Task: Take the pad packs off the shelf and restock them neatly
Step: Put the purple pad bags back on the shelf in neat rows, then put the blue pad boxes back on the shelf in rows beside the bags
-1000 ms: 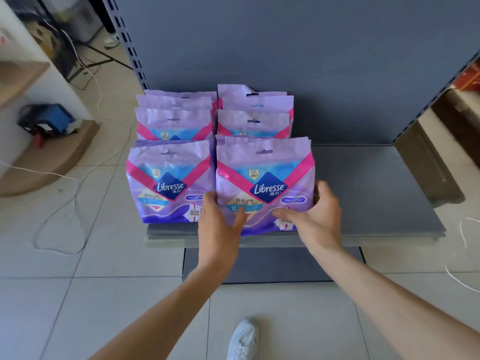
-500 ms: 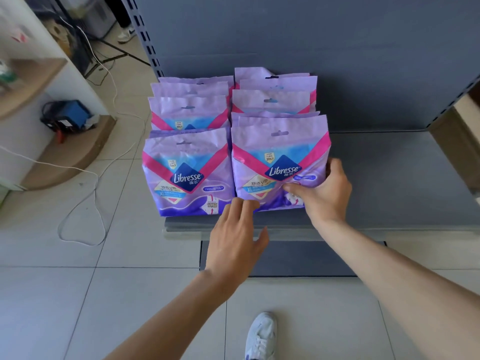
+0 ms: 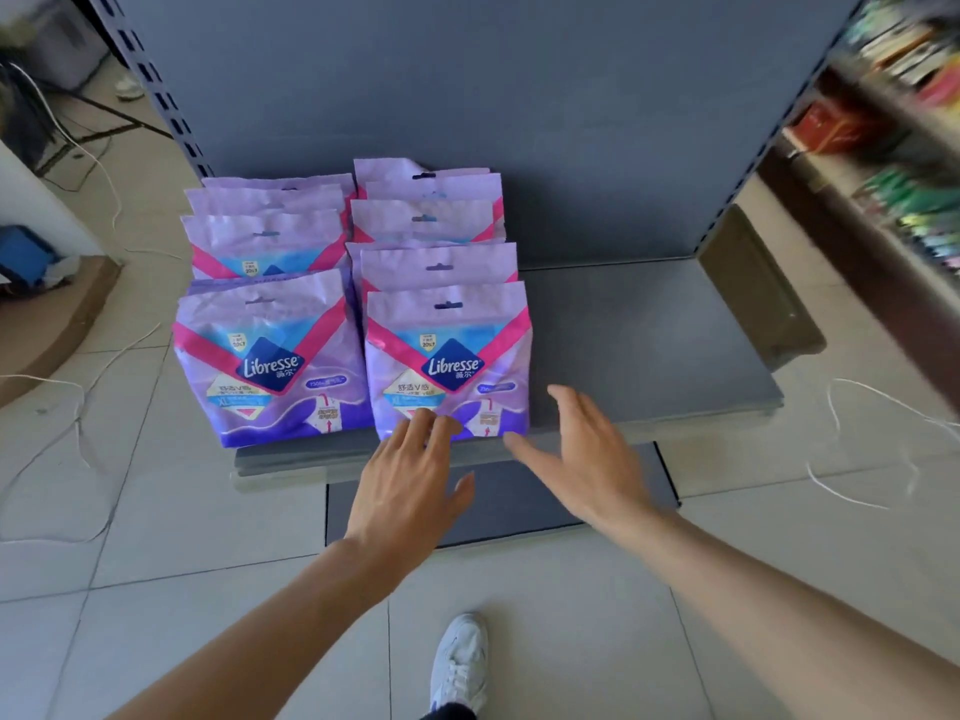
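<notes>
Since the purple-and-pink plastic pad packs (image 3: 270,356) already stand upright in two tidy rows on the left part of the grey metal shelf (image 3: 649,345), I'd say the restocking looks pretty much done. Right now the left hand (image 3: 410,475) has straight fingers brushing the bottom of the front right pack (image 3: 452,356), and the right hand (image 3: 582,459) is spread and empty just beside it, so maybe only a last nudge is left.

pad packs (image 3: 447,356): lilac, a pink v band across the front, pale blue inside the v, a dark blue diamond with white "libresse" lettering, deep purple along the bottom.
shelf (image 3: 649,345): plain grey, lighter at its front edge.
back panel (image 3: 519,96): slate blue-grey.
floor tiles (image 3: 156,511): off-white, grey grout lines.
shoe (image 3: 460,662): white.
cable (image 3: 829,413): white.
</notes>
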